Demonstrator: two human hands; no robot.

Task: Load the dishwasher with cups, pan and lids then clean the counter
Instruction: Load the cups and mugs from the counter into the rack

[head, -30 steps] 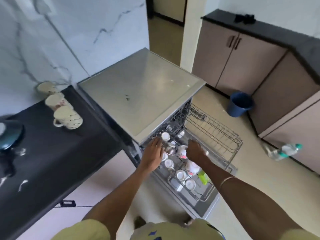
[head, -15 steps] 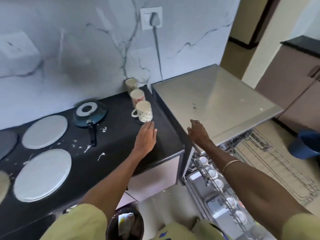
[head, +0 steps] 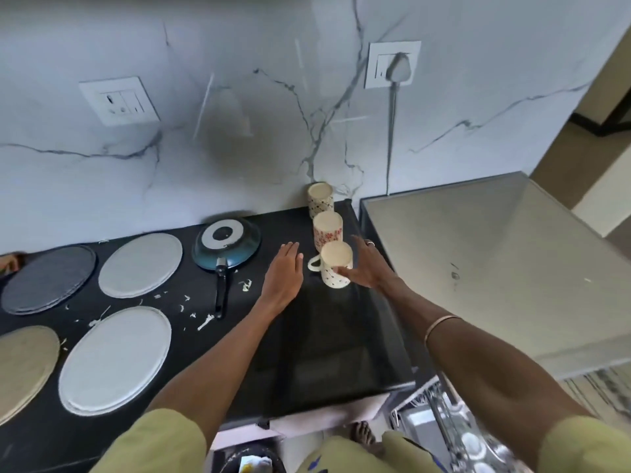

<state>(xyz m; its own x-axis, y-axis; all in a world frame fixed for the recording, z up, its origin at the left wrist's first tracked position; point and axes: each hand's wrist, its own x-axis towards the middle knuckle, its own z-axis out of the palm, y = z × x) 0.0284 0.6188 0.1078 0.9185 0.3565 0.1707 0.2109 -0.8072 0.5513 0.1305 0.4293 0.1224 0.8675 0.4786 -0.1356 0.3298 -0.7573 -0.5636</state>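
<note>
Right hand reaches across black bench — fingers straight, touching nearest white dotted ceramic mug; left hand hovers flat, fingers straight — holding nothing.

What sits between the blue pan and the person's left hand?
In the head view, only bare black counter with a white scrap lies between the pan and the left hand.
</note>
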